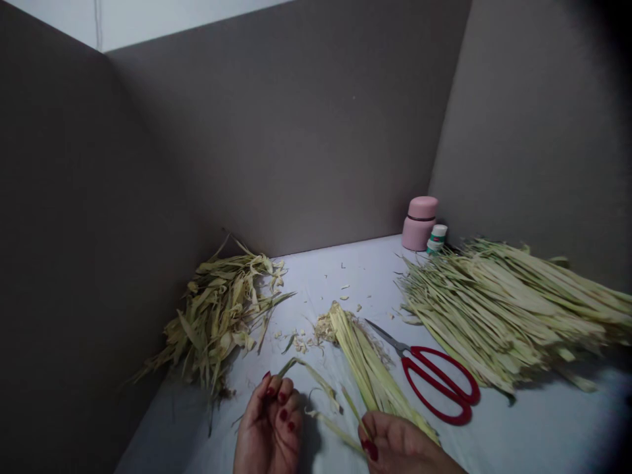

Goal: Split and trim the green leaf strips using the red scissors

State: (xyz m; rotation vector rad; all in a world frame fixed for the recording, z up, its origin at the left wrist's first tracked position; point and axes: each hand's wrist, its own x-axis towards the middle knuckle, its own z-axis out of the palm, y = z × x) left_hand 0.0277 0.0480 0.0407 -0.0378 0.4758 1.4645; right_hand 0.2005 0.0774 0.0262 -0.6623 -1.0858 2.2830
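Observation:
At the bottom centre, my left hand (270, 421) is turned palm up with its fingers curled, and a thin dry leaf strip (316, 378) rises from behind its fingertips. My right hand (395, 442), to the right, pinches a narrow pale green leaf strip (353, 405) between thumb and fingers. Behind and beside my right hand lies a bundle of long yellow-green leaves (363, 365), its roots or frayed ends pointing away. Scissors with red handles (439, 382) rest right of that bundle, blades pointing to the upper left.
A heap of crumpled dry leaves (217, 316) lies at the left, and a big pile of long leaves (513, 309) at the right. A pink flask (419, 227) and a small white-and-green bottle (437, 238) stand at the back. Grey panels (296, 131) enclose the white table (306, 263).

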